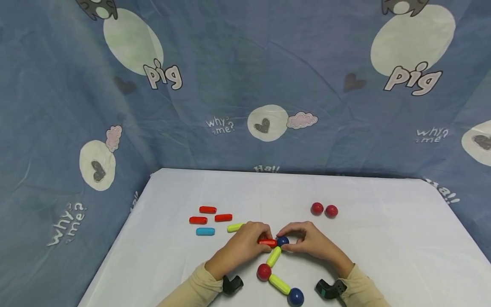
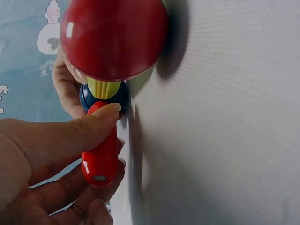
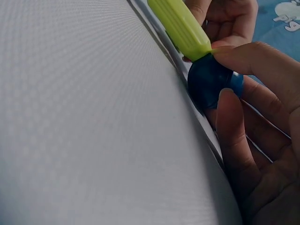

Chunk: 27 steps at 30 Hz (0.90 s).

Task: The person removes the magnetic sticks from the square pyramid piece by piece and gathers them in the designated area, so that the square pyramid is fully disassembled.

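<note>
Between thumb and fingers my left hand point(image 1: 247, 241) pinches a red rod point(image 1: 268, 242), its far end against a dark blue ball point(image 1: 282, 241). My right hand point(image 1: 312, 242) grips that ball from the other side, thumb and fingers around it in the right wrist view. A yellow-green rod point(image 1: 274, 257) runs from the blue ball to a red ball point(image 1: 264, 272). From there a second yellow-green rod point(image 1: 279, 284) leads to another blue ball point(image 1: 296, 297). The left wrist view shows the red rod's free end point(image 2: 99, 178) with a grey metal tip.
Left of the hands lie several loose red rods point(image 1: 198, 220), a light blue rod point(image 1: 205, 231) and a yellow-green rod point(image 1: 235, 227). Two red balls point(image 1: 317, 208) sit at the back right of the white table point(image 1: 383, 221). A patterned blue cloth point(image 1: 215, 85) hangs behind.
</note>
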{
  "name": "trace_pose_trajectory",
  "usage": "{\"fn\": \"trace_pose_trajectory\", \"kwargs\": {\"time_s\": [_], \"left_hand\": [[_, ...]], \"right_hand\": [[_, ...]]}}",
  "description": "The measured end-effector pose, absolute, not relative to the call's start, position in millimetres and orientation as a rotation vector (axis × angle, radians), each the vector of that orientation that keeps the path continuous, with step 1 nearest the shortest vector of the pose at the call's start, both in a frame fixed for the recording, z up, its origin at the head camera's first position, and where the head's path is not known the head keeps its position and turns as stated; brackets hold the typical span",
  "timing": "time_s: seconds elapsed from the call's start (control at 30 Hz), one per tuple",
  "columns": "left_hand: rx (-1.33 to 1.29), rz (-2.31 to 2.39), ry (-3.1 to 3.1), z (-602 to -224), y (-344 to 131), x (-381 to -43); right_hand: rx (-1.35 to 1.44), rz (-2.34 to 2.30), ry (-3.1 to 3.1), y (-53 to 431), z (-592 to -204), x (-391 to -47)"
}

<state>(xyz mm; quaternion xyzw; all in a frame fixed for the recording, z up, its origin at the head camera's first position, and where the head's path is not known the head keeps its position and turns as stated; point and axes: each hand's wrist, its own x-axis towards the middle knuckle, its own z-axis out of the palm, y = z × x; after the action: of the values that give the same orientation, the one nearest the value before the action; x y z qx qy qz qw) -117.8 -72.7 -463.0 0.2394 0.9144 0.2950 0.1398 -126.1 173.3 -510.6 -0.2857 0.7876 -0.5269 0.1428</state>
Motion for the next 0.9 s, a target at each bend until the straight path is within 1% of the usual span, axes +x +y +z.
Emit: {"fn": "trace_pose_trajectory", "kwargs": {"time_s": [0.17, 0.67, 0.9], "left_hand": [[0.684, 0.886, 2.668, -458.6, -86.7, -114.5], [0.47, 0.853, 2.872, -453.1, -164.5, -95.5], [0.223, 0.841, 2.89, -448.6, -203.4, -94.9]], "right_hand": [[-0.806, -1.527, 2.289, 175.4, -509.1, -125.7], [-0.803, -1.546, 2.267, 173.3, -510.1, -125.8], [-0.812, -1.551, 2.261, 173.7, -509.2, -125.9]]}}
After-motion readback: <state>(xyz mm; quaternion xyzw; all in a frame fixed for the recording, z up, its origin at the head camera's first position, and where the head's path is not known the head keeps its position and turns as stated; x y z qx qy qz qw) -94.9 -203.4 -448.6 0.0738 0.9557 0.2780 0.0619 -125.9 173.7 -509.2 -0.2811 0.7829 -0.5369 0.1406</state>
